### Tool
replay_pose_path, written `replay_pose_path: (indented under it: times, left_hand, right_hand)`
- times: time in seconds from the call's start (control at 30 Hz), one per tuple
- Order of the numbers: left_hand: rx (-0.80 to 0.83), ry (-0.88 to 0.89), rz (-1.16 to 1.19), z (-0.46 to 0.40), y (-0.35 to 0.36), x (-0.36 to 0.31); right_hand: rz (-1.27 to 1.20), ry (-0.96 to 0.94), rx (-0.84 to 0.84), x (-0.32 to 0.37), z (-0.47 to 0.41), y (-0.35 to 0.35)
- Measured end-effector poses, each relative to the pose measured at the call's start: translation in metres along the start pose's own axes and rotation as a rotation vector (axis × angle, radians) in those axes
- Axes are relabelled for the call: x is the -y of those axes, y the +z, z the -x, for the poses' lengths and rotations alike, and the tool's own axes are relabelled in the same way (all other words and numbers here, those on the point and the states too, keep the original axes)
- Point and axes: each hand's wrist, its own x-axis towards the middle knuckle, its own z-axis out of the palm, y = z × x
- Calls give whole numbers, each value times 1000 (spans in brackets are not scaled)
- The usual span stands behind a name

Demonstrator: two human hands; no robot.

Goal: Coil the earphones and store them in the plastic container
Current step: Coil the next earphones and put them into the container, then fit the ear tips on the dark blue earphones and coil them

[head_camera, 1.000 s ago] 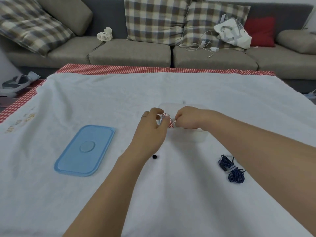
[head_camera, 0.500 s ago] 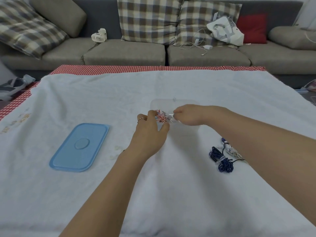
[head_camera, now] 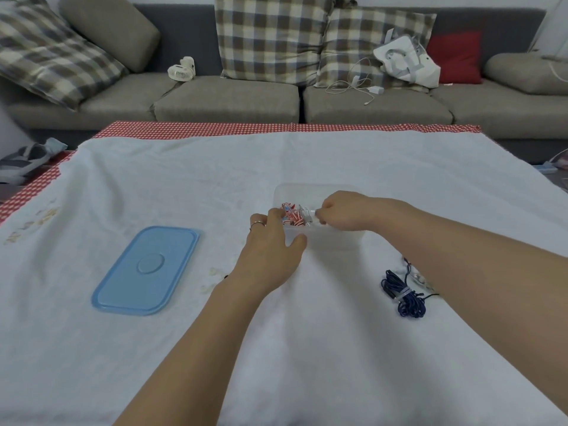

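Red-and-white earphones (head_camera: 292,217), bundled, sit inside the clear plastic container (head_camera: 325,241) at mid-table; left hand (head_camera: 270,244) rests on the near-left corner, fingertips touching the bundle, thumb on the front wall; right hand (head_camera: 341,215) pinches a pale end of the cord, probably the plug, too small to tell; dark blue coiled earphones (head_camera: 404,298) lie on the cloth, right of the container, not yet stored; blue lid (head_camera: 147,270) is off, well left; roughly halfway done.

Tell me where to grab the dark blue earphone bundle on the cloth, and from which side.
Pinch the dark blue earphone bundle across its grey-tied middle, coming from above: it lies flat on the white cloth, and the tie gathers the loops there.
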Motion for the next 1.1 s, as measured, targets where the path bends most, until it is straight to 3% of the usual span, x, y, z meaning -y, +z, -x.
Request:
replay_pose_path:
  times: [0.27, 0.47, 0.53, 0.67, 0.8, 0.97, 1.1]
  left_hand:
    - [-2, 69, -86, 3, 4, 1]
    - [-7, 58, -65, 10, -4, -1]
    - [-11, 16, -57, 14, -10, 0]
    - [33, -39, -140, 22, -19, 7]
    - [87, -98, -239, 28, -31, 25]
    - [127, -142, -288, 36, -44, 42]
    - [131, -37, -311, 38, -35, 46]
  right_hand:
    - [-44, -32, -6, 10, 2, 5]
    - [-210, 1, -556, -20, 66, -1]
    - [-172, 102, -485, -34, 90, 14]
    - [106, 241, -147, -47, 116, 54]
    - [181, 225, -150, -48, 117, 64]
    - [7, 187, -180, -53, 108, 56]
    - [-521, 23, -192, -34, 109, 47]
